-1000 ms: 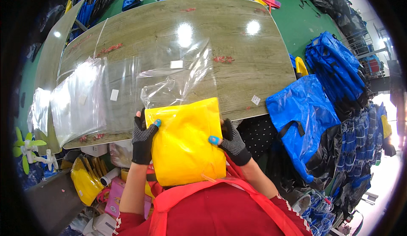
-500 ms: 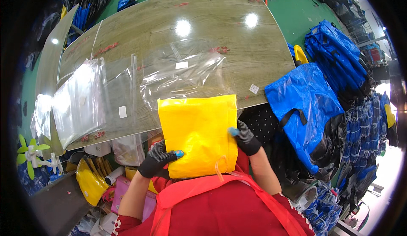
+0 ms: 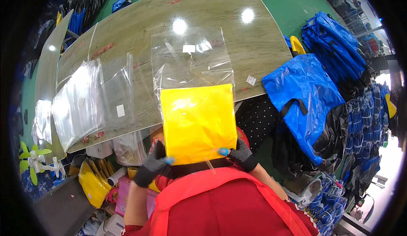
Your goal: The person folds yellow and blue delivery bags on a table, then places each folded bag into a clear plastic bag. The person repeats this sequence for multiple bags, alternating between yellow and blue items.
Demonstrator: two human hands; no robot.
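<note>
A flat, folded yellow bag [image 3: 198,126] lies in front of me, its far part over the table edge and its near part at my apron. From its far edge a clear plastic bag [image 3: 193,66] with a white label spreads over the table; the yellow bag seems to be at least partly inside it. My right hand [image 3: 243,154], in a dark dotted glove with a blue thumb tip, grips the near right corner, thumb on top. At the near left corner, my left hand [image 3: 153,165], gloved alike and slightly blurred, pinches the edge. Its fingers are partly hidden.
More clear plastic bags [image 3: 82,102] lie on the left of the wood-patterned table [image 3: 140,28]. Blue bags [image 3: 303,94] are piled at the right. Below left are folded yellow bags [image 3: 92,187], a dark surface [image 3: 63,202] and a small green-bladed fan [image 3: 34,159].
The yellow bag has shifted slightly away from me, and the clear bag beyond it now lies straighter and flatter. My right hand has slid down from the right side to the near right corner.
</note>
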